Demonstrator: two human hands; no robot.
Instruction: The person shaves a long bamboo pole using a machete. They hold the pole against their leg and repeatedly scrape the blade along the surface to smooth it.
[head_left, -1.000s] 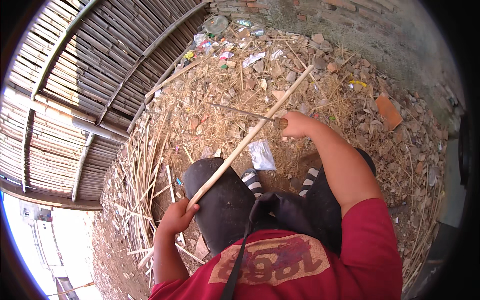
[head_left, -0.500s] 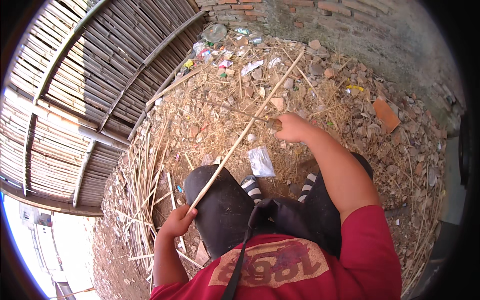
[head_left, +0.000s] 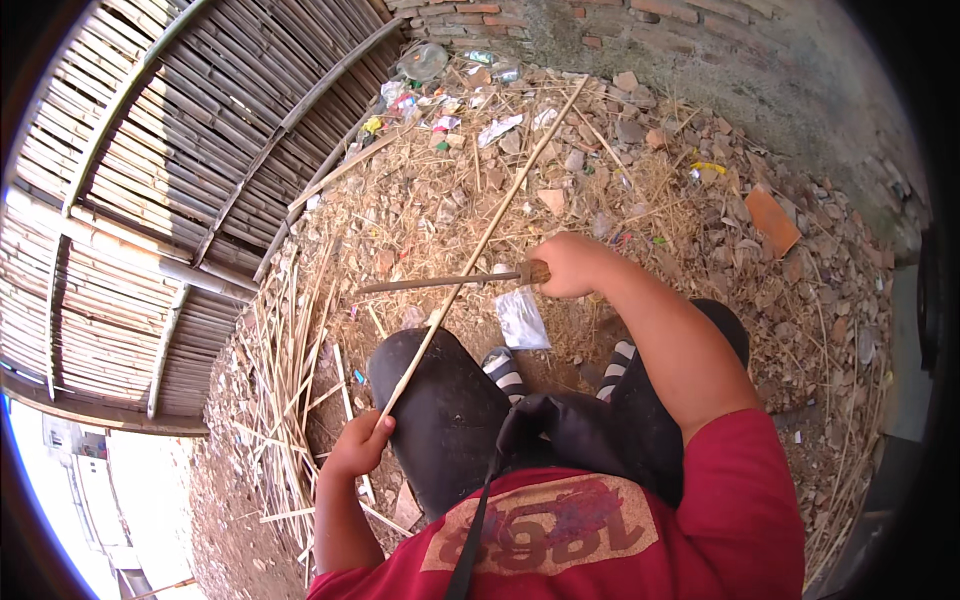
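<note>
Seemingly an outdoor yard: rubble-strewn ground (head_left: 700,330), brick wall (head_left: 720,70), bamboo-slat screen (head_left: 230,120)

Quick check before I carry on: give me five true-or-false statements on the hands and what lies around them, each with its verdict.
1. The right hand grips a long-bladed tool. True.
2. The left hand is empty. False: the left hand holds a long pale strip.
3. The tool's blade crosses the strip in this view. True.
4. The flat reddish tile lies on the left side. False: the tile lies on the right.
5. A whitish packet lies on the ground just beyond the sandals. True.
</note>
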